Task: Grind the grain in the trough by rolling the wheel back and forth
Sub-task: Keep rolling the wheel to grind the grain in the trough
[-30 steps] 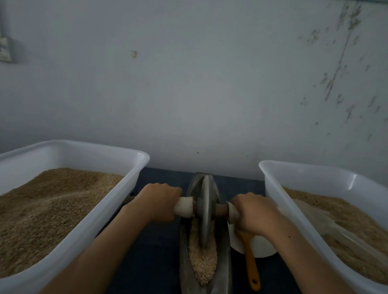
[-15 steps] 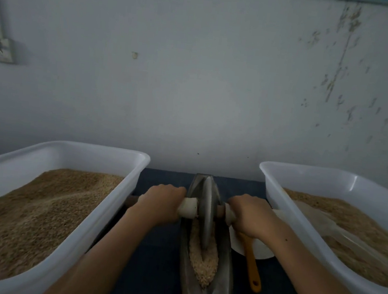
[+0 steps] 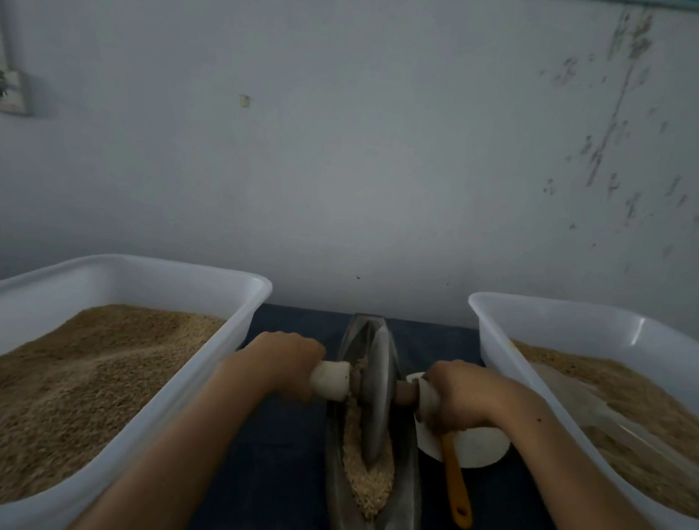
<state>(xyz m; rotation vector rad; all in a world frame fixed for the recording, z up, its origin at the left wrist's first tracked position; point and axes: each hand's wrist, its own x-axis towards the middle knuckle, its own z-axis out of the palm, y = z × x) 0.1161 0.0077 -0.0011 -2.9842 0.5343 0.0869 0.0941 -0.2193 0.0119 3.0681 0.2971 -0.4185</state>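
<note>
Landmark for all positions: the trough, a narrow boat-shaped metal channel running away from the person on the dark table.

Two white tubs. Left tub sits just left of the trough, heaped with tan grain; right tub sits just right of it, also holding grain plus a pale scoop-like item I cannot identify. Likely one is supply and one is output; which is which cannot be told.

One trough, holding one band of grain along its floor, heaped toward the near end.

One wheel, a grey disc standing upright on edge in the trough's groove, at mid-length, its rim down in the grain. Upright so the thin edge crushes.

Two hands. Left hand wraps curled fingers round the white handle sleeve left of the trough; right hand curls the same way round the sleeve on the right. Symmetric grip, presumably to keep the axle level.

One white bowl, just right of the trough, partly under the right hand.

One orange-handled utensil resting in that bowl, handle pointing toward the person; probably for scraping.
</note>
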